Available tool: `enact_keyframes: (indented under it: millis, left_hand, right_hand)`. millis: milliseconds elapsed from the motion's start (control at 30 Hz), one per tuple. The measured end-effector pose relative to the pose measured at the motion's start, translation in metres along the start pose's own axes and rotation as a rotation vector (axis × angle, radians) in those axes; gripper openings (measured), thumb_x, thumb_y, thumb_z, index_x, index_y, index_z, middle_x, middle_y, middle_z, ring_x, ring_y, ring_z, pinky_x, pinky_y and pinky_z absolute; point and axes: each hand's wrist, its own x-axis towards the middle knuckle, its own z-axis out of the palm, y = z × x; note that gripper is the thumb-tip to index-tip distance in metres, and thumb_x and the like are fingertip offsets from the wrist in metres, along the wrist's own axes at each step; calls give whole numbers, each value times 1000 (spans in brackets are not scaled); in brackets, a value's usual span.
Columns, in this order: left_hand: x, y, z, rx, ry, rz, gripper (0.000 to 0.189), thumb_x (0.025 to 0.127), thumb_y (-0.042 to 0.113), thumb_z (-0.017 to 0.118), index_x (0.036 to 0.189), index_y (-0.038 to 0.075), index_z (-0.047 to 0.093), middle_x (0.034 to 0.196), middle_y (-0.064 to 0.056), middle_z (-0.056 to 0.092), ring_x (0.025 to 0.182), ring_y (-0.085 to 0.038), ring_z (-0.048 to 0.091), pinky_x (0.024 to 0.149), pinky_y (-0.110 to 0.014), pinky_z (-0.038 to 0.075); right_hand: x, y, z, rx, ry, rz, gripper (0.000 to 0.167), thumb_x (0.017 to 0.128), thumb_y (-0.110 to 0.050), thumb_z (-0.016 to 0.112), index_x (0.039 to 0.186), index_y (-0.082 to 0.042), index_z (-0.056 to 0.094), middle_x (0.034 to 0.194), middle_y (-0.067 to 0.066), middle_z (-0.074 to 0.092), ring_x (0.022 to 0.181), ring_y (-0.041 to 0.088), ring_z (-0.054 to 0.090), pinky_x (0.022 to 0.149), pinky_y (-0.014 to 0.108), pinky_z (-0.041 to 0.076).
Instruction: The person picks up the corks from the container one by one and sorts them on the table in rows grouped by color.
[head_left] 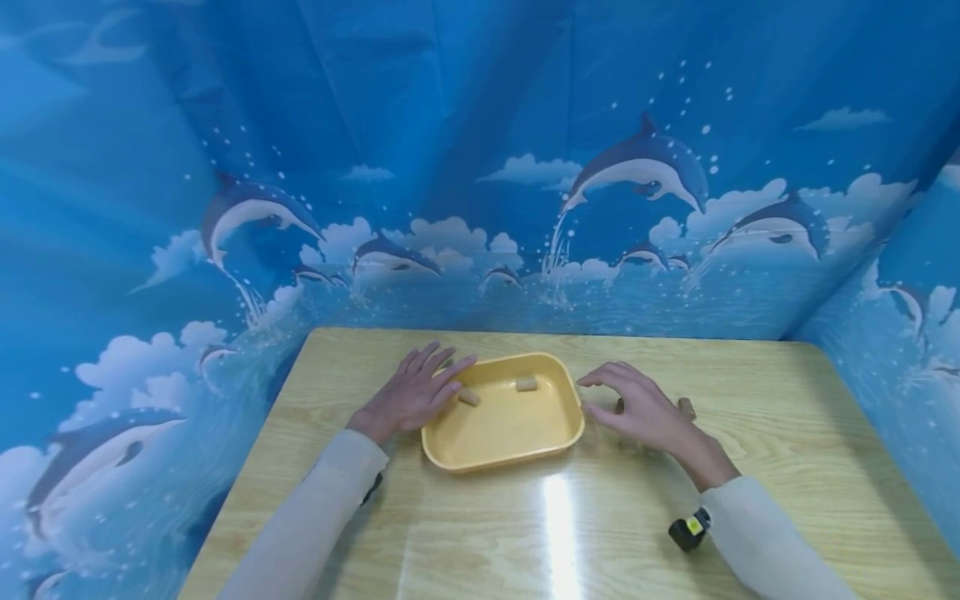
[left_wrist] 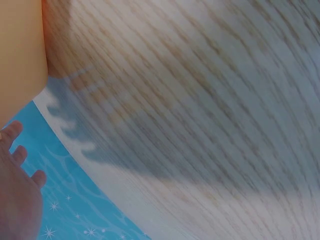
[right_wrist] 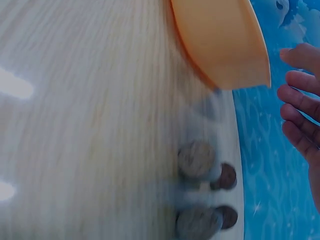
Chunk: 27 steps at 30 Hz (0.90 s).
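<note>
A yellow tray (head_left: 501, 461) sits on the table with two corks inside, one cork (head_left: 527, 383) near the back wall and another cork (head_left: 468, 397) by the left side. My left hand (head_left: 408, 396) is at the tray's left rim, fingers spread, thumb and index finger reaching over the edge. Whether it touches the rim I cannot tell. Just off the tray's right side is my right hand (head_left: 637, 404), fingers loosely bent and apart, holding nothing. Several corks (right_wrist: 197, 159) stand close together on the table beneath it; in the head view the hand partly hides them, with one cork (head_left: 686, 407) showing behind.
The pale wood-grain table (head_left: 480, 533) carries a bright light reflection in front of the tray. A blue dolphin-print sheet (head_left: 480, 167) hangs behind the table and along both sides. A black device with a yellow mark (head_left: 690, 529) is strapped at my right wrist.
</note>
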Motion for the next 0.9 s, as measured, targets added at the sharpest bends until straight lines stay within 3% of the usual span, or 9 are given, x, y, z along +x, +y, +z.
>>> enact_keyframes:
  millis: [333, 700, 900]
  left_hand:
    - [-1, -2, 0, -18, 17, 17, 57, 119, 55, 24, 174, 46, 17, 183, -8, 23, 172, -37, 7, 139, -63, 7]
    - [-2, -2, -3, -29, 13, 17, 56, 119, 54, 23, 174, 46, 17, 183, -7, 22, 172, -36, 7, 139, -62, 6]
    - [-2, -1, -2, -31, 5, 16, 56, 119, 54, 23, 175, 46, 17, 183, -7, 21, 172, -36, 7, 139, -63, 7]
  right_hand:
    - [29, -15, 17, 23, -57, -39, 41, 98, -24, 83, 134, -7, 74, 131, 7, 75, 126, 32, 68, 110, 61, 56]
    - [54, -26, 27, -29, -162, -62, 45, 103, -28, 76, 141, -5, 71, 141, 12, 72, 136, 37, 64, 118, 61, 52]
    - [66, -32, 34, -68, -210, -91, 43, 102, -26, 76, 138, -3, 73, 138, 15, 74, 133, 38, 66, 115, 59, 54]
